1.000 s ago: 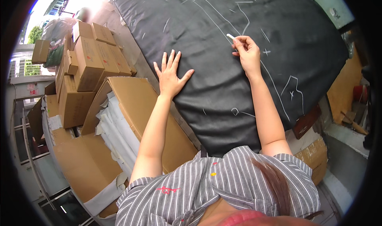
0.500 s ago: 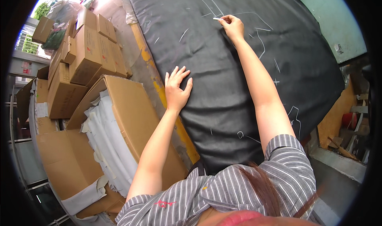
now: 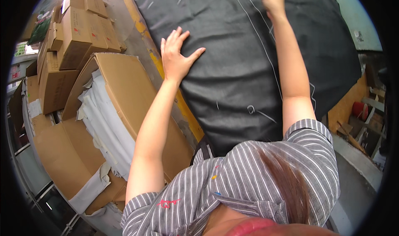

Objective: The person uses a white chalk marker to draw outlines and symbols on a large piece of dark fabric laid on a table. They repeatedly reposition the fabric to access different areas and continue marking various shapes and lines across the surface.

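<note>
Resting the left hand point(image 3: 176, 57) open on the black leather-like sheet point(image 3: 224, 65), close to its left edge, with fingers spread and thumb pointed toward the middle. Reaching the right hand point(image 3: 272, 2) much farther up the sheet, right of its middle, with fingers bent in toward the thumb. Cannot tell whether gripping anything there, with the fingertips cut off by the view's upper border.

Facing the sheet laid out directly ahead, creased across toward its near edge, close to the striped shirt point(image 3: 245, 169). Showing on it two long white lines point(image 3: 266, 53) between the hands, curving down toward the near edge, plus a small white loop point(image 3: 250, 109) and a short white dash point(image 3: 217, 105) nearer that edge.

Beyond the left edge, seeing a yellow strip point(image 3: 193, 123), an open cardboard box point(image 3: 133, 90) filled with pale grey sheets point(image 3: 104, 115), and stacked cartons point(image 3: 75, 36) behind. Past the right edge, seeing a red cylinder point(image 3: 360, 110).
</note>
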{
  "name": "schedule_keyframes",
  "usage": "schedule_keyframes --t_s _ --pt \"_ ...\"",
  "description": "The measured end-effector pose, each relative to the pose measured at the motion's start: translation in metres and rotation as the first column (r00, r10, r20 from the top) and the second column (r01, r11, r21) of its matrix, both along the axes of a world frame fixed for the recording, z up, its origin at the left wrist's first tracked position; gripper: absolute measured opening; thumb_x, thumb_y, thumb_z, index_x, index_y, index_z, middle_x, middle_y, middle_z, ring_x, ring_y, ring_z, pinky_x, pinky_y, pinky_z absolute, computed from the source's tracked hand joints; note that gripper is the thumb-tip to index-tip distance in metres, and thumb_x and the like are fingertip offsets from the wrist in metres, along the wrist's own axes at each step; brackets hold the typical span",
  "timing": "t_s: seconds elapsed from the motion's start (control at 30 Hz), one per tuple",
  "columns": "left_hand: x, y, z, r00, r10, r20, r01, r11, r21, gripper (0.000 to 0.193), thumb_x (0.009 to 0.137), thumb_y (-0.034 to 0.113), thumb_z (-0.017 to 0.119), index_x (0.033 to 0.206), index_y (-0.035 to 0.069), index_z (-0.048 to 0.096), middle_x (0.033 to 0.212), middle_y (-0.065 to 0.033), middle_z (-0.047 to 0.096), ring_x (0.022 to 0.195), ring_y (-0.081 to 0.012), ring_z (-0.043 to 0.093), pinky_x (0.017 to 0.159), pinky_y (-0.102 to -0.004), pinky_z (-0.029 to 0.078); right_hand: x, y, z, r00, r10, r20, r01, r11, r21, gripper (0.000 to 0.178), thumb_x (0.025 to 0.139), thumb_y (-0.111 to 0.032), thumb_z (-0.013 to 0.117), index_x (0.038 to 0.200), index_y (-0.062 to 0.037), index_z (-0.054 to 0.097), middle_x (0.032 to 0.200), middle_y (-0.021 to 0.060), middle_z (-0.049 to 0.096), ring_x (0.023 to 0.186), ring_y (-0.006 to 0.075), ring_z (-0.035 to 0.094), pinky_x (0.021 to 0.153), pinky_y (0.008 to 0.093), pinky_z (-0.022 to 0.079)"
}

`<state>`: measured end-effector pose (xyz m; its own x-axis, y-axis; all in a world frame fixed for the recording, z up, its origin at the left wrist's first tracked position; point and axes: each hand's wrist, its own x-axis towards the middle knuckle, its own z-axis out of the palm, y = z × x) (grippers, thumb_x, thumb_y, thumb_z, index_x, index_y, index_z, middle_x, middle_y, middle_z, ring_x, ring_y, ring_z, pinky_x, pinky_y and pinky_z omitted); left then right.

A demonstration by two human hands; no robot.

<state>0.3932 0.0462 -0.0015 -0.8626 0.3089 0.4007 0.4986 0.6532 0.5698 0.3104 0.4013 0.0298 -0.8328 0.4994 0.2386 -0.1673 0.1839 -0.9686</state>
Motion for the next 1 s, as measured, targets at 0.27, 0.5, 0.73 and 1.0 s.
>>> schedule_keyframes --t_s 0.27,0.5,0.73,1.0 --pt "-0.006 0.000 -0.001 0.999 -0.050 0.010 0.051 0.978 -0.201 0.053 0.092 0.047 0.067 0.137 0.020 0.062 0.152 -0.0107 0.049 0.146 -0.0369 0.034 0.121 -0.0528 0.020 0.122 0.026 -0.020 0.985 -0.039 0.166 -0.028 0.923 0.383 0.026 0.084 -0.033 0.078 0.097 -0.0105 0.078 0.085 0.0019 0.075 0.082 0.0116 0.067 0.075 0.0278 0.051" --pt "-0.011 -0.001 -0.004 0.997 -0.071 -0.001 0.069 0.971 -0.231 0.048 0.094 0.042 0.065 0.137 0.021 0.062 0.152 -0.0112 0.049 0.146 -0.0374 0.034 0.121 -0.0538 0.020 0.072 -0.087 -0.024 0.994 0.081 0.072 -0.109 0.770 0.629 0.022 0.081 -0.035 0.077 0.091 -0.0151 0.077 0.083 0.0065 0.073 0.090 0.0292 0.067 0.081 0.0430 0.053" --pt "-0.007 -0.003 -0.002 0.999 -0.048 0.016 0.050 0.975 -0.216 0.048 0.094 0.040 0.066 0.137 0.019 0.062 0.152 -0.0110 0.049 0.146 -0.0367 0.034 0.122 -0.0528 0.018 0.027 -0.060 -0.020 0.997 -0.078 0.016 0.065 0.912 0.405 0.022 0.079 -0.032 0.079 0.091 -0.0137 0.079 0.086 0.0047 0.076 0.083 0.0229 0.072 0.076 0.0356 0.056" --pt "0.001 -0.005 -0.001 0.999 -0.023 0.022 0.026 0.983 -0.181 0.047 0.092 0.039 0.069 0.133 0.018 0.065 0.150 -0.0102 0.051 0.146 -0.0362 0.035 0.120 -0.0540 0.021 0.023 -0.005 -0.035 0.972 -0.148 0.185 0.050 0.892 0.450 0.020 0.082 -0.034 0.076 0.093 -0.0174 0.080 0.085 0.0038 0.076 0.079 0.0193 0.072 0.074 0.0335 0.055"
